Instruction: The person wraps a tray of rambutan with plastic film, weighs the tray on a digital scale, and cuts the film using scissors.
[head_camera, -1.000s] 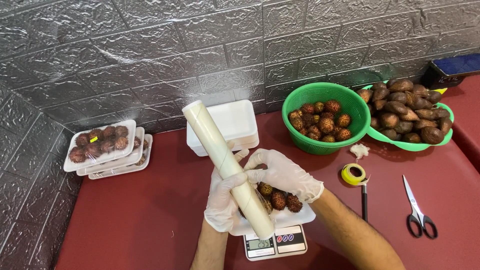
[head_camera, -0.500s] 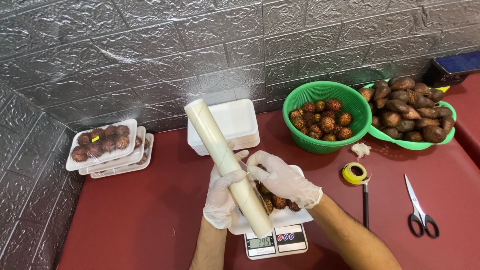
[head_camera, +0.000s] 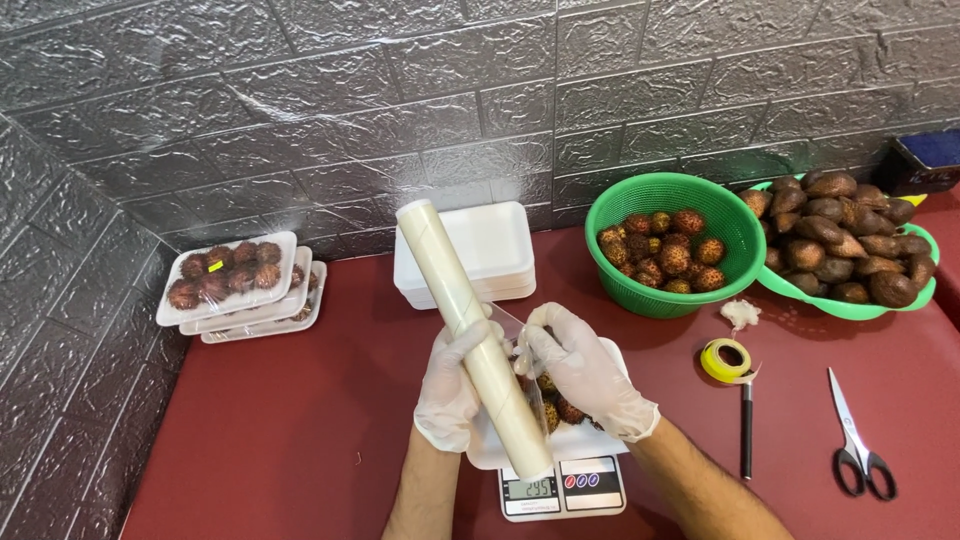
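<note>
Fingers (head_camera: 455, 365) of my left hand (head_camera: 448, 395) wrap the light, slippery film roll (head_camera: 470, 335) above the scale (head_camera: 562, 487), while my right hand (head_camera: 580, 370) pinches its thin sheet.

A small fruit-packing stall or shop counter. A red table (head_camera: 300, 440) stands against a grey faux-brick wall (head_camera: 300, 100), with green baskets (head_camera: 620, 205) of fruit, stacked foam trays (head_camera: 480, 250), wrapped fruit trays (head_camera: 240, 285), a digital scale (head_camera: 565, 488), tape (head_camera: 727, 360) and scissors (head_camera: 855, 440).

Bright, even overhead light, soft shadows, sharp focus, slight wide-angle bending at the edges.
</note>
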